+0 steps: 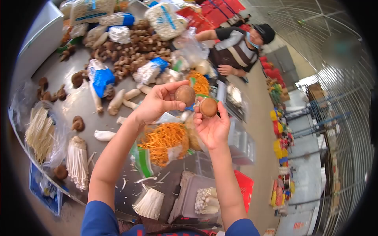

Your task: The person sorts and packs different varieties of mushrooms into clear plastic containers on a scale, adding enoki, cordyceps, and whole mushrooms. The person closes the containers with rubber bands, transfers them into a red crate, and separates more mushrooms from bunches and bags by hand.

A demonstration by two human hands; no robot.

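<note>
My left hand [159, 103] grips a brown shiitake mushroom [184, 95] between thumb and fingers, its cap facing me. Close beside it, my right hand [214, 128] has its fingers around a second shiitake mushroom [208, 107], lighter brown and also cap-up. Both are held above the metal table, over bags of orange strands. Beneath my wrists lies an open bag of thin orange mushrooms [165, 143] with a green-striped edge. King oyster mushrooms [116, 103] rest to the left of my left hand.
A large heap of shiitake [132, 51] covers the table's far part, among wrapped packs. Enoki bunches [77, 163] lie at the left and near edge. A grey crate [197, 192] holds white mushrooms. Across the table stands a person in a cap [240, 49]. Red crates [220, 13] stand behind.
</note>
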